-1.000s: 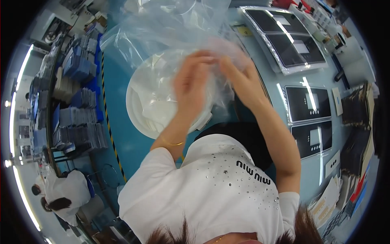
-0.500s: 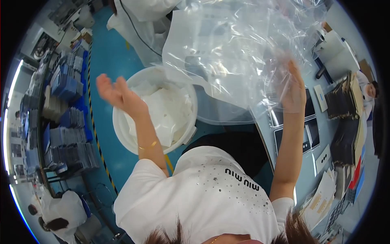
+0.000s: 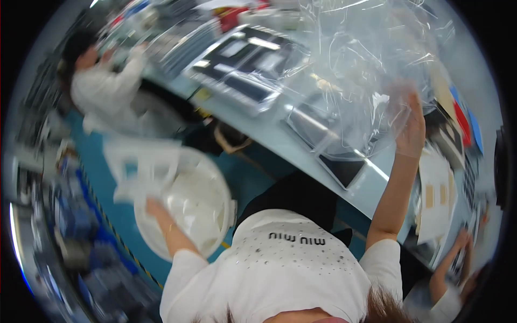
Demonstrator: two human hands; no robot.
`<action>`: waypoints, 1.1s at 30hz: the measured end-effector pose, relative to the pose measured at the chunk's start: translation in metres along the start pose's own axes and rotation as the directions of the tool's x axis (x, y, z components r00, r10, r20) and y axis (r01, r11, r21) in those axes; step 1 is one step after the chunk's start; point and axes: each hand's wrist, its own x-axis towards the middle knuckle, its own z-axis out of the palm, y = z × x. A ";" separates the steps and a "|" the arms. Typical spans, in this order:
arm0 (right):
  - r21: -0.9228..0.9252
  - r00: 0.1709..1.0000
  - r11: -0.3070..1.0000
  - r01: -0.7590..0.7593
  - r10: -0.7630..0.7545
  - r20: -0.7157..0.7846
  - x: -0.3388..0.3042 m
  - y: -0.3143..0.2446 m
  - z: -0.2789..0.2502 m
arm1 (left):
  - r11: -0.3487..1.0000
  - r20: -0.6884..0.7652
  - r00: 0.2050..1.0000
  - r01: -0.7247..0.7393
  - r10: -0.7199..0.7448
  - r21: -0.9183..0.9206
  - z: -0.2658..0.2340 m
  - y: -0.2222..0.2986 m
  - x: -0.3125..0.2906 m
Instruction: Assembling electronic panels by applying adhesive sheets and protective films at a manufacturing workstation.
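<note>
Room: a workshop with blue floor (image 3: pixel 89 153), a co-worker (image 3: pixel 107 89) in white at upper left, a second person (image 3: pixel 455 264) at lower right.
Bench (image 3: pixel 269 121): pale, running diagonally, carrying black panels (image 3: pixel 258 54).
Bag (image 3: pixel 355 64): clear plastic, raised over the bench, grasped by the right hand (image 3: pixel 412 124), its fingers blurred.
Bin (image 3: pixel 223 185): white, round, on the floor, holding pale scraps (image 3: pixel 194 199).
Sheet (image 3: pixel 142 153): white, cut out, partly over the bin, apparently gripped by the left hand (image 3: pixel 156 209); that hand, bare half a second ago, is now occupied too.

The pale workbench (image 3: pixel 276 128) bears dark flat panels (image 3: pixel 344 168) and, farther right, pale sheets (image 3: pixel 434 215)
</note>
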 end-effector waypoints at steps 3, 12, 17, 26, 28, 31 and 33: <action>-0.249 0.934 0.908 0.336 -0.355 -0.033 -0.060 -0.079 -0.041 | 0.953 -0.060 0.971 -0.241 0.233 -0.185 0.017 0.110 0.059; -0.944 -0.341 -0.273 -0.183 -0.883 0.321 -0.335 -0.227 -0.087 | 0.308 -0.076 0.420 -0.764 0.904 -0.568 0.057 0.430 0.004; -0.198 0.065 -0.357 -0.913 -0.606 0.793 -0.543 -0.257 -0.101 | 0.036 -0.034 0.080 -0.737 0.996 -0.675 0.069 0.482 -0.070; 0.573 -0.242 0.468 -0.672 -0.871 0.427 -0.810 -0.088 -0.045 | -0.040 0.040 -0.111 -0.638 0.993 -0.769 0.083 0.507 -0.065; 0.869 -0.508 0.328 -0.371 -0.855 0.105 -0.805 -0.001 -0.027 | -0.020 0.057 -0.104 -0.620 0.993 -0.784 0.078 0.509 -0.059; 0.853 -0.849 0.423 -0.306 -0.527 -0.044 -0.793 0.155 -0.029 | 0.023 0.078 -0.072 -0.577 0.994 -0.816 0.073 0.507 -0.059; 0.857 -0.961 0.436 -0.275 -0.138 -0.239 -0.733 0.215 -0.050 | 0.073 0.101 -0.019 -0.563 0.995 -0.823 0.067 0.495 -0.045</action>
